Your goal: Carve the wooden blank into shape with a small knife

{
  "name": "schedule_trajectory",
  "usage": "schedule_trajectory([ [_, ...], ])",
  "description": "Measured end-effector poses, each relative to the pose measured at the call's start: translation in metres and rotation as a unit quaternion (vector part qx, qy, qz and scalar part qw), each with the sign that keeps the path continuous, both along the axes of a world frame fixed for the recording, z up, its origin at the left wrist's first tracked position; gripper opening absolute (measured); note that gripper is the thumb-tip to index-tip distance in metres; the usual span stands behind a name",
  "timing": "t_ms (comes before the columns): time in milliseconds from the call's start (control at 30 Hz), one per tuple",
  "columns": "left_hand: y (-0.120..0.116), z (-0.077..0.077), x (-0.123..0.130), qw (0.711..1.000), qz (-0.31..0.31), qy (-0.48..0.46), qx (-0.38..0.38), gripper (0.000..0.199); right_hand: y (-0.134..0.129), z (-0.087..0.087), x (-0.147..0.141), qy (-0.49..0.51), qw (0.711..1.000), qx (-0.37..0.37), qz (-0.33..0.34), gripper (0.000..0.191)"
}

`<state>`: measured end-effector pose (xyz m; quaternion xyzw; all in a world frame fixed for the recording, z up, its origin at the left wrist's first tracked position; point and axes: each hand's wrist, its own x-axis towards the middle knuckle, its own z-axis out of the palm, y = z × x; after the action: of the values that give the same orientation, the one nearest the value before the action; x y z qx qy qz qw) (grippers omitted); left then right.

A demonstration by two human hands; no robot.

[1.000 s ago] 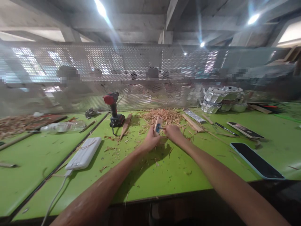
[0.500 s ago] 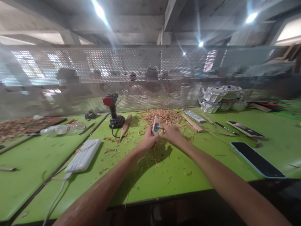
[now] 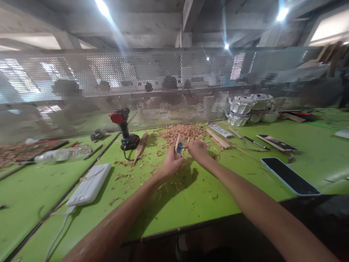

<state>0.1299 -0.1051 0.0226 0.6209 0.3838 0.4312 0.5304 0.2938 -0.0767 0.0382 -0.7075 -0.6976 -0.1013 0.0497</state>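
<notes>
Closed around a small pale wooden block [image 3: 180, 140], my left hand [image 3: 172, 162] holds it upright above the green table [image 3: 174, 207]. A blue patch marks the block's face. My right hand [image 3: 198, 150] is a fist around a slim tool [image 3: 185, 147], whose thin end reaches to the blue patch. The rest of that tool is hidden inside my fingers, so its kind does not show. Behind both hands lies a heap of curly wood shavings [image 3: 188, 131].
Left of my hands stand a red-black cordless drill [image 3: 124, 129], a pointed wood piece [image 3: 140, 147] and a white power bank [image 3: 89, 183] with a cable. Rightward lie a wooden strip [image 3: 218, 138], a pen [image 3: 256, 143] and a phone [image 3: 290, 176]. A perforated screen [image 3: 152, 80] spans the back.
The view has swung slightly to the right, so the table items sit farther left. My hands keep their hold on the block and slim tool, with the block turned a little.
</notes>
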Motion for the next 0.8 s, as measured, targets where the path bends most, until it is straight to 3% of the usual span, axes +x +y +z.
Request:
schedule_trajectory([
  [433, 0.001, -0.006, 0.004, 0.999, -0.035, 0.012, -0.003, 0.049, 0.004, -0.004, 0.011, -0.016, 0.999, 0.022, 0.019, 0.033],
  [800, -0.006, 0.005, 0.006, 0.998, -0.033, 0.033, -0.043, 0.039, 0.003, -0.004, 0.011, -0.03, 0.999, 0.027, -0.002, 0.036],
])
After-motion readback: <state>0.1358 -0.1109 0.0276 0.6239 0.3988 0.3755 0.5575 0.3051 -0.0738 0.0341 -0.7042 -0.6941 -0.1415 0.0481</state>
